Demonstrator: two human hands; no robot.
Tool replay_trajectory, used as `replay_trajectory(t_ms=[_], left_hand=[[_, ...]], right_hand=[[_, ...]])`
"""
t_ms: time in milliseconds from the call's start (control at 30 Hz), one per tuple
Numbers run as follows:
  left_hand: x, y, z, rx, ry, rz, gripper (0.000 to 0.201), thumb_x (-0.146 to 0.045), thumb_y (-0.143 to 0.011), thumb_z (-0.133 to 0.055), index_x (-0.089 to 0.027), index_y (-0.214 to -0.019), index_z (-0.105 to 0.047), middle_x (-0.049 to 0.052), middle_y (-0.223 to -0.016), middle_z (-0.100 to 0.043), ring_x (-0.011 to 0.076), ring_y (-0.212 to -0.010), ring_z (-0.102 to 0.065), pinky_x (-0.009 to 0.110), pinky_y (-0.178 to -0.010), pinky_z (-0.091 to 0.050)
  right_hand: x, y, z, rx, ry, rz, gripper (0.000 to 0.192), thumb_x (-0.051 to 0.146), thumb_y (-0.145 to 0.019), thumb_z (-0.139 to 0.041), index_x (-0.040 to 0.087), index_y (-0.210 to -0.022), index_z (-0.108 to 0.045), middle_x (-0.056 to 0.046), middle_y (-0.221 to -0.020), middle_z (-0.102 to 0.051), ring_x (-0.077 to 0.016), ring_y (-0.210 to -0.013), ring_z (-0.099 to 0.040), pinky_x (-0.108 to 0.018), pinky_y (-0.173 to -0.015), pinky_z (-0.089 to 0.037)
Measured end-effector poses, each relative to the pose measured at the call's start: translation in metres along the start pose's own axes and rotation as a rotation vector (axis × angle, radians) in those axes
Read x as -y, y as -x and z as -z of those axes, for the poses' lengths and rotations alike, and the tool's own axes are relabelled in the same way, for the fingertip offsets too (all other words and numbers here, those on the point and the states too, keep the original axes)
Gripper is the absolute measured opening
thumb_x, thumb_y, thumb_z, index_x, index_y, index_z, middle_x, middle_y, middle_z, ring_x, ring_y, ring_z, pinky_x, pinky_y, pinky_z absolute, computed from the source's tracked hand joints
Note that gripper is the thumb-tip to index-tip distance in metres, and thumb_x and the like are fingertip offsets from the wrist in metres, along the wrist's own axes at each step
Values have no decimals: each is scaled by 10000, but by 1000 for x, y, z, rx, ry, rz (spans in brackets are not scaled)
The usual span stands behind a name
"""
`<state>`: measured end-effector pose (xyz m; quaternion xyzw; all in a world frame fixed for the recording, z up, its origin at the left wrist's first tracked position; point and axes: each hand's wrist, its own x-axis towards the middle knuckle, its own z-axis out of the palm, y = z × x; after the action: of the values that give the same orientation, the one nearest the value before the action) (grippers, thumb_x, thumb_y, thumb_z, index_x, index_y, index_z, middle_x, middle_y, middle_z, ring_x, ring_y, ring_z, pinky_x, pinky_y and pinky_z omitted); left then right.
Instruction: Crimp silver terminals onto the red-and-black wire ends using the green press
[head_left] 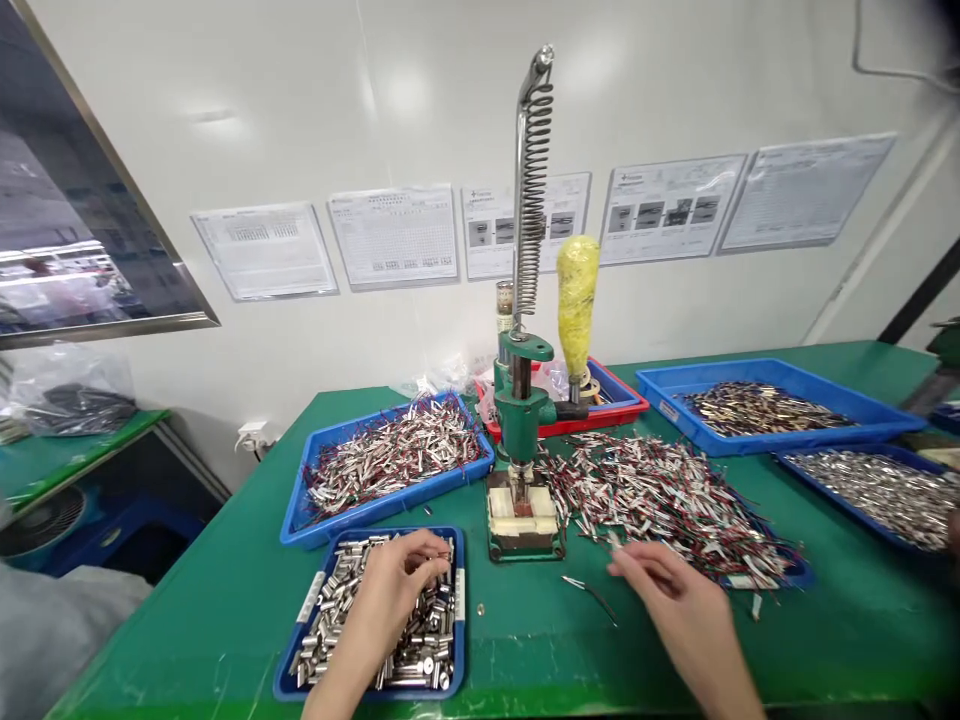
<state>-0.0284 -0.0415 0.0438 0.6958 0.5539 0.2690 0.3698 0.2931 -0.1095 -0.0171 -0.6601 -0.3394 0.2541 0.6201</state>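
Observation:
My left hand (396, 585) rests in a small blue tray (296, 655) full of short metal sleeves (424, 640), fingers curled down among them; whether it grips one is hidden. My right hand (667, 590) reaches to the near edge of a heap of wired metal parts (660, 490) with red and dark leads, fingertips touching the pile. Between the hands stands a green hand press (523, 420) with a tall coil spring (532, 180), a yellow-wrapped lever handle (577, 300) and a cream fixture block (523, 510) at its base.
A blue tray of wired parts (390, 455) sits behind the left hand. A red tray (622, 410) lies behind the press. Two more blue trays of metal parts (757, 405) (877, 490) stand at the right. A loose wire piece (589, 590) lies on the green table (225, 600).

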Motion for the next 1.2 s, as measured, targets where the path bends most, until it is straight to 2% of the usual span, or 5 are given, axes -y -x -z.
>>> replay_trajectory(t_ms=[133, 333, 500, 667, 1200], left_hand=[[-13, 3, -1, -24, 105, 40, 375, -502, -785, -642, -186, -907, -801, 61, -782, -797, 232, -653, -694, 308, -669, -509], [-16, -5, -8, -68, 253, 6, 346, -502, -731, -740, -181, -847, -796, 67, -794, -796, 222, -685, -704, 288, -659, -536], [-18, -29, -23, -124, 359, -46, 299, -458, -731, -768, -182, -843, -790, 61, -797, -788, 212, -733, -700, 278, -678, -546], [-38, -65, -41, -115, 403, -94, 366, -476, -734, -765, -157, -912, -795, 84, -852, -788, 218, -776, -692, 302, -736, -546], [-60, -102, -86, -142, 387, -196, 318, -409, -739, -715, -190, -627, -512, -67, -587, -417, 106, -591, -365, 238, -570, -294]], right_hand=[[35, 0, -57, 305, -107, 25, 304, 554, -714, -765, 250, -723, -745, -102, -744, -766, -287, -746, -742, -435, -724, -599], [46, -10, -102, 285, -185, 41, 141, 441, -800, -758, 300, -802, -761, -134, -828, -784, -263, -798, -747, -457, -770, -575], [37, -13, -109, 272, 6, 69, 228, 501, -853, -692, 306, -737, -715, -112, -761, -772, -234, -708, -725, -430, -691, -531], [23, -14, -107, 156, 352, 354, 302, 511, -877, -668, 291, -672, -691, -114, -733, -745, -212, -686, -676, -463, -747, -470], [-3, -17, -121, 54, 331, 489, 292, 443, -940, -618, 294, -689, -618, -53, -696, -684, -214, -703, -668, -404, -721, -490]])
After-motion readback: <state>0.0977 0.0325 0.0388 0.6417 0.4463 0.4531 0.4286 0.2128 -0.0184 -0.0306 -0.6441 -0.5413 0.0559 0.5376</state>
